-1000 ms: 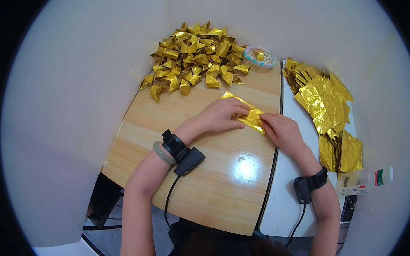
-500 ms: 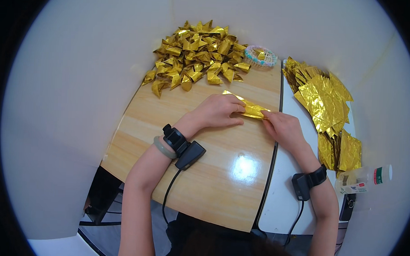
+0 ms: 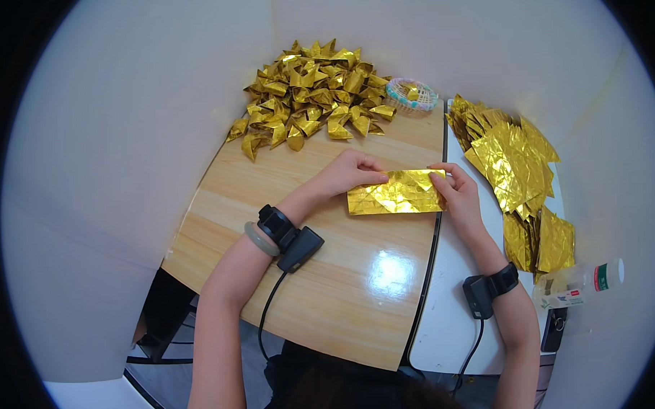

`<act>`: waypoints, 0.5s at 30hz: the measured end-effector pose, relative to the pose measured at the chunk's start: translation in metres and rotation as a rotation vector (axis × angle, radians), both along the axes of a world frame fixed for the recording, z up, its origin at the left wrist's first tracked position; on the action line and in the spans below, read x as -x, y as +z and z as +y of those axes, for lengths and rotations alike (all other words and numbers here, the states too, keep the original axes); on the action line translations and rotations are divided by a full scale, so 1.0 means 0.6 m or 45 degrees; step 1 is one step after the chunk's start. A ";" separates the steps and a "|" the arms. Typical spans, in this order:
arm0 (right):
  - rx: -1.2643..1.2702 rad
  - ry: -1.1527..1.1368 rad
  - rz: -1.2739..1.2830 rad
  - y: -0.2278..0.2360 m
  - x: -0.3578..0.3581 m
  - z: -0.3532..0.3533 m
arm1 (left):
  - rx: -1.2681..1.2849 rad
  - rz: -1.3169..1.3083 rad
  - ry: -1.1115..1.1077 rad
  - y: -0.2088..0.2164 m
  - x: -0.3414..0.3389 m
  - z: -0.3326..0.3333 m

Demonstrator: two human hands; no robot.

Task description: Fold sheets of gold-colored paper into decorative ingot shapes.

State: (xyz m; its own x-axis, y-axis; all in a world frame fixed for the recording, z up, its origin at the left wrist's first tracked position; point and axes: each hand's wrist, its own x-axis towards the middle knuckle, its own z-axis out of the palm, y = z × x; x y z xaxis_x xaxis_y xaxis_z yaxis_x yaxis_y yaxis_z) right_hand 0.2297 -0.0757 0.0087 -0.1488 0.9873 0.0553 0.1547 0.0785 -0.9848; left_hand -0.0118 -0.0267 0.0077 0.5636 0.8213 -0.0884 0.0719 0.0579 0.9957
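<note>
A creased sheet of gold foil paper, folded into a long rectangle, is stretched between my two hands above the wood-grain table. My left hand pinches its upper left part, thumb in front and fingers behind. At the upper right corner my right hand grips it the same way. Up at the far side of the table lies a big heap of folded gold paper ingots. Flat gold foil sheets lie in an overlapping stack to the right of my right hand.
A small woven basket with a gold piece in it stands right of the heap. The wood-grain table meets a white table at a dark seam. A clear plastic bottle and a black phone lie at the right edge.
The foil paper was a narrow strip under my fingers; now its broad face shows, hanging toward me. Both hands have turned, with thumbs on its near face. My right hand has shifted slightly right.
</note>
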 end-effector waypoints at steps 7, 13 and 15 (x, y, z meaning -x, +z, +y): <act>-0.068 -0.130 0.186 -0.018 0.005 0.006 | 0.214 -0.231 0.176 0.000 0.017 0.005; -0.083 -0.216 0.318 -0.017 0.000 0.003 | 0.218 -0.333 0.132 0.011 0.024 0.004; -0.193 -0.269 0.342 -0.015 0.007 0.002 | 0.184 -0.356 0.141 0.005 0.025 0.009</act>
